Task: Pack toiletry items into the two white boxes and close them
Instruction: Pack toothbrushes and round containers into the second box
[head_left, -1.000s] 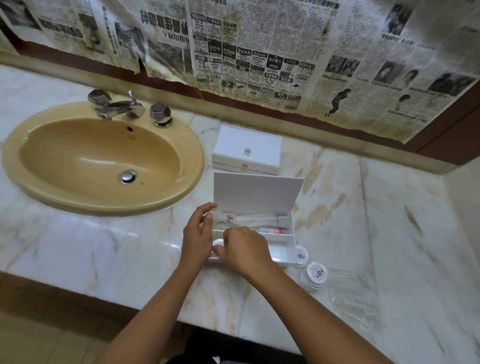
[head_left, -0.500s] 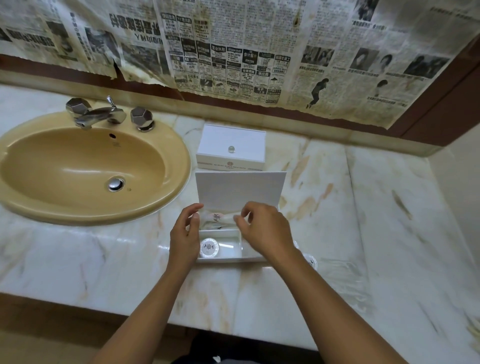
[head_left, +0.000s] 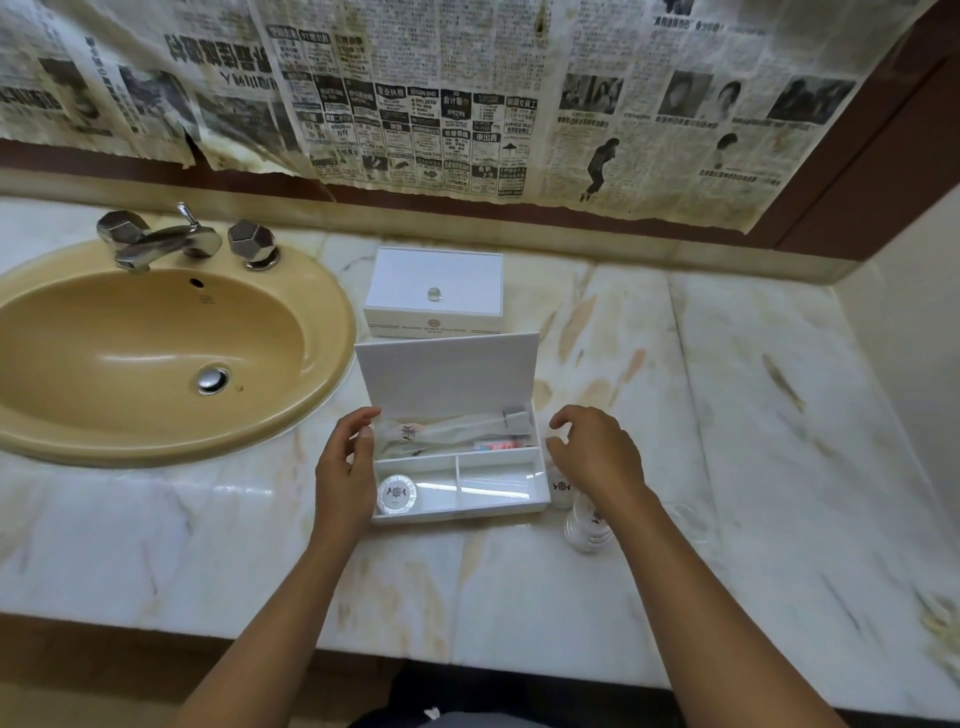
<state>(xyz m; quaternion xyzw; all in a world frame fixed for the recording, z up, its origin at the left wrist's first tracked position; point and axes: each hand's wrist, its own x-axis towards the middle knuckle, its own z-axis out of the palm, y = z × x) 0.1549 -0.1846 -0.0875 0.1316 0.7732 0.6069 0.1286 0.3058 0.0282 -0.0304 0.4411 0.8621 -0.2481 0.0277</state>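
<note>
The open white plastic box (head_left: 460, 483) sits on the marble counter (head_left: 727, 415), lid upright, a round white packet (head_left: 397, 493) in its front left compartment and wrapped sachets behind. The left hand (head_left: 340, 467) steadies the box's left wall, fingers loosely curled; the right hand (head_left: 597, 457) hovers empty over small white bottles (head_left: 584, 514) just beside it. Reaching carelessly could topple them. The closed white box (head_left: 434, 291) waits behind.
</note>
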